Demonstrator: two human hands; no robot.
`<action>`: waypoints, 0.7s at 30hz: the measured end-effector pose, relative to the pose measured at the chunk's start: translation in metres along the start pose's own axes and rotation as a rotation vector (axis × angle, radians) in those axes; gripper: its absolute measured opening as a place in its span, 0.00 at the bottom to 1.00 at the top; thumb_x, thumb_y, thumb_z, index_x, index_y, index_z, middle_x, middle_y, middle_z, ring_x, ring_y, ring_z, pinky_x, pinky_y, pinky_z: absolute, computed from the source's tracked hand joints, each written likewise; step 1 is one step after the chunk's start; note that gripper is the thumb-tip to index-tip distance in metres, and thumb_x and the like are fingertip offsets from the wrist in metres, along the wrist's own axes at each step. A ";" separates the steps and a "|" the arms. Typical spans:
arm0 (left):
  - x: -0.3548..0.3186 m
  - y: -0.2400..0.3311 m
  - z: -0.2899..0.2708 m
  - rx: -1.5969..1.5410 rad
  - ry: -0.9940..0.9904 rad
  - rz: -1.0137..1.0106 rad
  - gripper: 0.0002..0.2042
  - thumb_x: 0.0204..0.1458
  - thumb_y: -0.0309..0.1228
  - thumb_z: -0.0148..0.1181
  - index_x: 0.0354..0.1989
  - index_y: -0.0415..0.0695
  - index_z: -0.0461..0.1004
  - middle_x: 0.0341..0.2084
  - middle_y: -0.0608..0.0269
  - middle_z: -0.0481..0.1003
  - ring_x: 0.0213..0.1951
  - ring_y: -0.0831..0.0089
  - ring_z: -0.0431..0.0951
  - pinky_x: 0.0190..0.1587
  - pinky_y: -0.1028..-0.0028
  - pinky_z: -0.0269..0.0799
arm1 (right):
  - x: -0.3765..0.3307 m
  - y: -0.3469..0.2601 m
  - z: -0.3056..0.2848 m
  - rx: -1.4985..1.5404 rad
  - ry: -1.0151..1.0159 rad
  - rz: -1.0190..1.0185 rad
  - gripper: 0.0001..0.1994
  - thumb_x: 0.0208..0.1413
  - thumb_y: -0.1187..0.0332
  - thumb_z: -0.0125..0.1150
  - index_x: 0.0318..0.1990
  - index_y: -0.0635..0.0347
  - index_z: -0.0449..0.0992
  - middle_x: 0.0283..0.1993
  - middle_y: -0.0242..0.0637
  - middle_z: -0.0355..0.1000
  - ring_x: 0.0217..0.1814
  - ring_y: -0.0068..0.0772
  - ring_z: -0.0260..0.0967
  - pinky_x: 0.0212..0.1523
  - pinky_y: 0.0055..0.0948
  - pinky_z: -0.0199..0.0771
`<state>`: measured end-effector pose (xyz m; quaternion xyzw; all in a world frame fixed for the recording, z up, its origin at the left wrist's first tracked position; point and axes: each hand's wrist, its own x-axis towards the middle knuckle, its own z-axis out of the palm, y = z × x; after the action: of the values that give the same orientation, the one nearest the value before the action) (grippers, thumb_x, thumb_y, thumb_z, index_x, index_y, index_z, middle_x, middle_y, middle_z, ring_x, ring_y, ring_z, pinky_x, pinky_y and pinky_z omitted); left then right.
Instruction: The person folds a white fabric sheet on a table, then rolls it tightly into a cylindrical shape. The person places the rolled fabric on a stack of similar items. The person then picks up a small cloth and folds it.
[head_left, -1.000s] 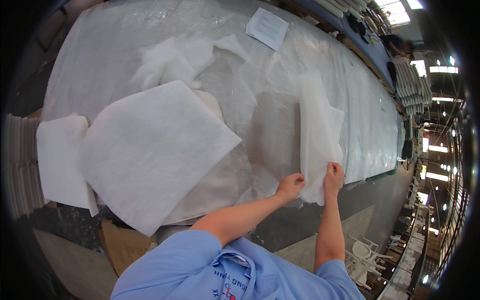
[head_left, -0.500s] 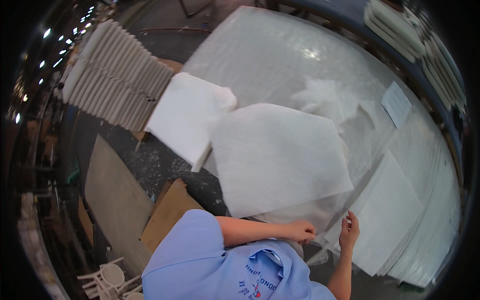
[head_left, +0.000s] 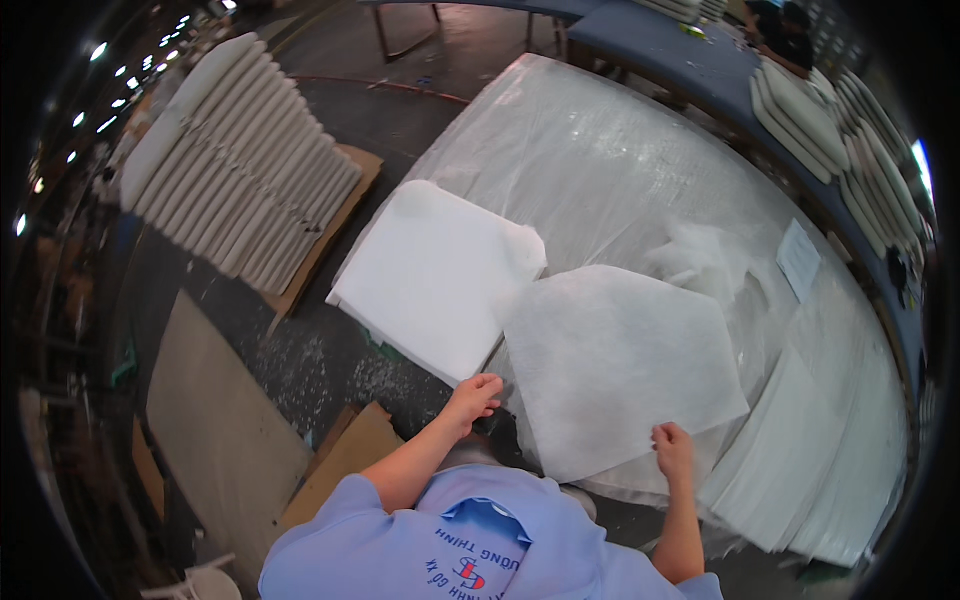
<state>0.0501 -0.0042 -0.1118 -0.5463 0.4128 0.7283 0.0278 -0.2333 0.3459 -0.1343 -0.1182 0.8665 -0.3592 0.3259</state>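
Note:
My left hand (head_left: pixel 473 404) is beside the near corner of a smooth white cushion-like pad (head_left: pixel 425 275). Its fingers are loosely bent and apart, and nothing shows in them. Over the near edge of a thin white fibrous sheet (head_left: pixel 625 370), my right hand (head_left: pixel 674 450) is closed with its fingers curled in; whether it pinches any of the sheet cannot be made out. The sheet lies to the right of the pad, on a broad stack wrapped in clear plastic (head_left: pixel 590 130). A crumpled white fibrous piece (head_left: pixel 700 255) lies just beyond the sheet.
Stacked off-white cushions (head_left: pixel 240 165) stand on cardboard at the far left. Flat cardboard (head_left: pixel 220 410) lies on the dark floor. White sheets (head_left: pixel 800 470) are at the right, below a paper (head_left: pixel 798 262). A blue table (head_left: pixel 660 50) holds more cushions; a person (head_left: pixel 785 40) is behind it.
My left hand has moved left to the pad's near corner. My right hand has moved up and left over the sheet's near edge, its fingers now curled. The view has shifted.

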 end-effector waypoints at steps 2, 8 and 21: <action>0.025 0.010 -0.009 0.058 -0.151 -0.046 0.31 0.62 0.52 0.63 0.66 0.45 0.68 0.61 0.55 0.72 0.54 0.66 0.75 0.53 0.67 0.72 | -0.027 -0.009 0.055 -0.012 -0.020 0.231 0.17 0.62 0.56 0.68 0.42 0.64 0.78 0.29 0.36 0.78 0.31 0.27 0.76 0.31 0.31 0.75; 0.084 0.032 0.004 -0.062 -0.284 -0.223 0.28 0.62 0.51 0.64 0.63 0.46 0.69 0.58 0.54 0.73 0.54 0.61 0.76 0.52 0.58 0.74 | -0.098 -0.028 0.155 0.190 0.422 0.625 0.35 0.56 0.49 0.73 0.61 0.59 0.60 0.33 0.42 0.75 0.24 0.30 0.71 0.19 0.30 0.70; 0.042 0.165 0.076 0.108 -0.877 0.066 0.21 0.62 0.35 0.61 0.61 0.40 0.72 0.60 0.51 0.75 0.64 0.54 0.71 0.68 0.50 0.66 | -0.138 -0.061 0.198 1.137 0.843 0.496 0.18 0.57 0.62 0.63 0.52 0.61 0.78 0.34 0.36 0.79 0.30 0.27 0.73 0.31 0.34 0.72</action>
<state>-0.1061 -0.0820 -0.0477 -0.1700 0.4166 0.8691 0.2052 -0.0012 0.2549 -0.1299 0.4149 0.5999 -0.6823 0.0487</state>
